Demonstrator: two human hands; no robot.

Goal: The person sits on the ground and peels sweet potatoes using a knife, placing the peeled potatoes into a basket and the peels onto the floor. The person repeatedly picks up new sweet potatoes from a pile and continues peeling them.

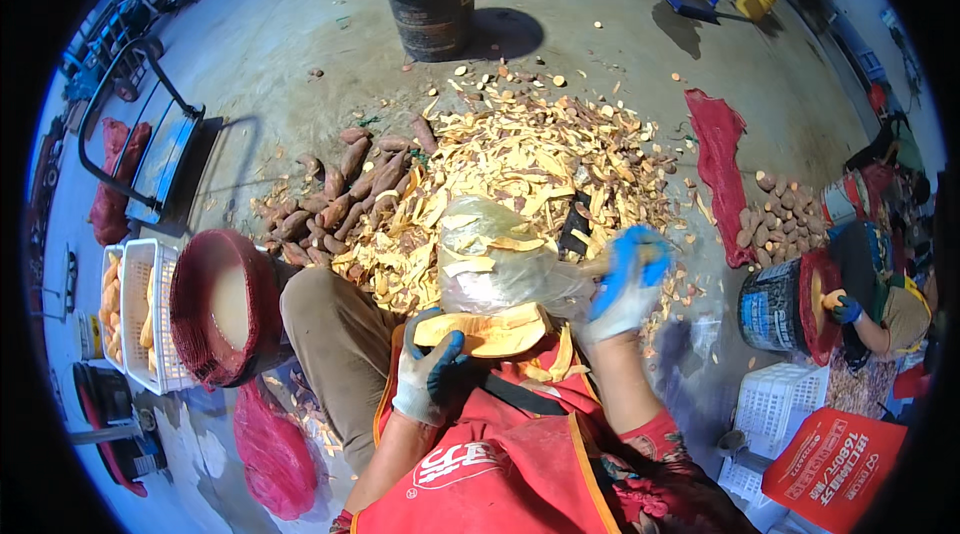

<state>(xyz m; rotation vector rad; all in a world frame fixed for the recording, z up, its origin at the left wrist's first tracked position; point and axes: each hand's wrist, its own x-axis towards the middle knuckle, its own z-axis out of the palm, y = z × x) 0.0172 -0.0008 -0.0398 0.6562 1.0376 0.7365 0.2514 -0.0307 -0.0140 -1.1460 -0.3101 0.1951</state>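
My left hand point(429, 372), in a white glove with a blue-coated palm, holds a partly peeled sweet potato point(491, 330) with yellow flesh over my lap. Off to its right, my right hand point(630, 282) wears a similar blue and white glove and is blurred by motion. Something brownish shows at its fingers, too smeared to identify. Just beyond the potato, clear plastic sheeting point(487, 286) carries a few peel strips. Loose peelings point(559, 365) lie on my red apron point(487, 451). A large heap of peelings point(517, 159) covers the floor ahead.
Unpeeled sweet potatoes point(352, 192) lie left of the heap. A mesh-lined bucket point(187, 309) of cloudy liquid and white crates point(161, 376) stand at my left. Ahead is a black bucket point(431, 23). A co-worker's gloved hand point(849, 309) is at another bucket point(772, 306) on the right.
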